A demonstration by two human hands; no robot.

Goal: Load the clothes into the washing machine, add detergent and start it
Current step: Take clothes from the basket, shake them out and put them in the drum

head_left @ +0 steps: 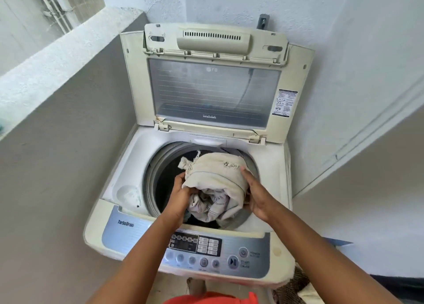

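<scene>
A cream top-loading washing machine (128, 156) stands in a corner with its lid (213, 90) folded up against the wall. Over the round drum opening (158, 172) I hold a bundle of beige and pale checked clothes (215, 179). My left hand (181, 195) grips the bundle's left side, fingers curled into the cloth. My right hand (254, 195) cups its right side, thumb on top. The bundle sits level with the drum's rim; the drum's inside below is dark and mostly hidden. The control panel (206, 248) with its start button (232, 262) lies below my forearms.
A grey half-height wall with a white ledge (57, 60) closes in the left side. White walls stand behind and to the right. A round recess (129, 194) sits in the machine's top at the front left. Dark cloth (293, 283) lies by the machine's front right corner.
</scene>
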